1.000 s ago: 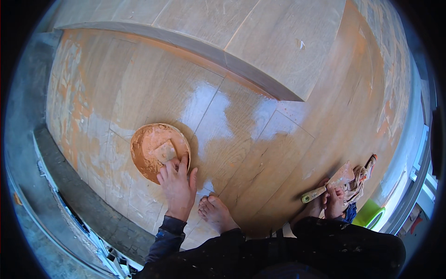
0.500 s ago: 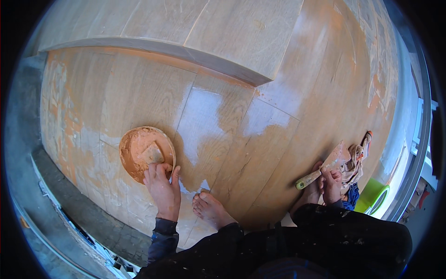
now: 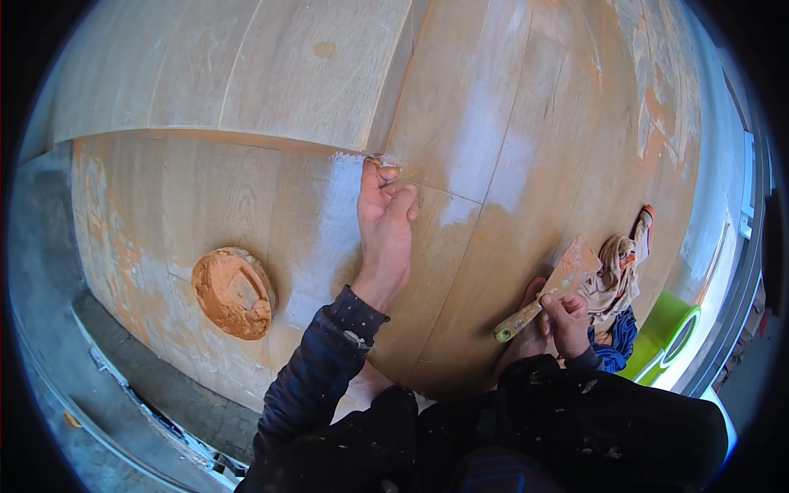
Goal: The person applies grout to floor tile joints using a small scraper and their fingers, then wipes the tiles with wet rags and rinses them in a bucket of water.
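My left hand (image 3: 385, 234) reaches to the corner of a raised wood-look step (image 3: 312, 90), fingers curled and pressed together at its base. What they hold, if anything, is hidden; a little orange-brown paste shows at the fingertips. My right hand (image 3: 569, 320) rests low by my right foot, pinching a putty knife (image 3: 574, 267) near where blade meets handle. Its paste-smeared blade points up and away, its green-ended handle down to the left. A round bowl (image 3: 269, 283) of orange-brown paste stands on the floor left of my left forearm.
Beside my right hand lie a crumpled beige cloth (image 3: 612, 279), a dark blue cloth (image 3: 618, 341) and a bright green container (image 3: 666, 329). The wood-look tiled floor (image 3: 427, 304) carries pale smears and orange paste marks. A grey ledge (image 3: 164, 361) runs along the left.
My left hand has left the bowl and moved up and right to the step's corner. The view has shifted somewhat. My right hand still holds the putty knife.
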`<state>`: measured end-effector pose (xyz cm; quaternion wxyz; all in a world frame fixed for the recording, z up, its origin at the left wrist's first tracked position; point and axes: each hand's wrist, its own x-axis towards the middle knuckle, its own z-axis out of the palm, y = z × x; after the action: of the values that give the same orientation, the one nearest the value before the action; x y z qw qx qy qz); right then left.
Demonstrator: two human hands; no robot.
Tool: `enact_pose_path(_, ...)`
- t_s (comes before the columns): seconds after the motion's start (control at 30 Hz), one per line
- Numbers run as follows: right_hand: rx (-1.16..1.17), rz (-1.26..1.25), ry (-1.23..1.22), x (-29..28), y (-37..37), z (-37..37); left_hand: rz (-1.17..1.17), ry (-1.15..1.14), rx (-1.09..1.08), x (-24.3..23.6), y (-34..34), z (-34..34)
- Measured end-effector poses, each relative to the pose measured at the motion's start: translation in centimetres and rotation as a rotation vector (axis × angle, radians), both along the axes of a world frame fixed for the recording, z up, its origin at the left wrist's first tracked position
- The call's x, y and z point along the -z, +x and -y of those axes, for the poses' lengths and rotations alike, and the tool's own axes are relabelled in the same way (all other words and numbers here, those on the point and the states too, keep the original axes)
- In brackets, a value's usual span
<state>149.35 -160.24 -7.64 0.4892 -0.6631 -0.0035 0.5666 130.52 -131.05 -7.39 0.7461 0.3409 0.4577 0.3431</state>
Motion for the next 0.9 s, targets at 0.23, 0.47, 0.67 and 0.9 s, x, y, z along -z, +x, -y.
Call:
enact_pose_path(0.23,-0.083,-0.083,0.031,-0.1,3.7,0.4,0.023,0.05,-0.224,0.8,8.2,1.3)
enact_pose_path(0.47,-0.13,-0.157,0.1,-1.0,3.3,0.4,-0.041,-0.099,-0.367,-0.8,11.3,1.2)
enact_pose_path(0.67,-0.167,-0.144,0.128,-2.1,1.3,1.4,0.133,-0.107,-0.253,0.2,10.8,-0.1)
enact_pose_path(0.9,-0.123,-0.128,0.103,-3.0,-2.5,2.5,0.168,-0.071,-0.115,-5.0,9.6,4.4)
